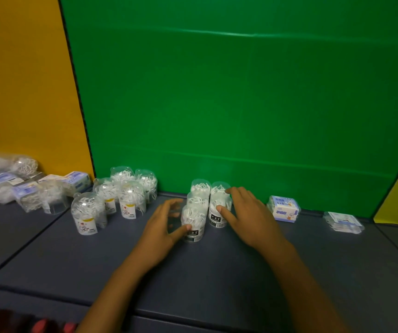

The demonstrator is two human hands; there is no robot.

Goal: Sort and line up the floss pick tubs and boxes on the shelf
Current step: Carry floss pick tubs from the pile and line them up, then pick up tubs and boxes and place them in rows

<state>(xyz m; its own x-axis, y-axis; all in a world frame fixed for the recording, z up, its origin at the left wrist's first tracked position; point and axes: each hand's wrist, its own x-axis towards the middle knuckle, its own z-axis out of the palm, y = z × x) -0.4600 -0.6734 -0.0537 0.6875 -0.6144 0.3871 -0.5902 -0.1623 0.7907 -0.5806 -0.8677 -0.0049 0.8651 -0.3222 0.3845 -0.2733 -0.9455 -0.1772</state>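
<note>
2 hands bracketed the 5 black-label tubs (pixel 205 207) mid-shelf (pixel 217 272), my left hand (pixel 163 227) loosely cupping the front tub (pixel 193 223), my right hand (pixel 243 212) flat-fingered alongside, squaring their rows.

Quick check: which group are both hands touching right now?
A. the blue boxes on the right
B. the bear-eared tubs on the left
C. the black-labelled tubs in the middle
C: the left hand and right hand flank the black-labelled tubs at the centre of the shelf.
</note>
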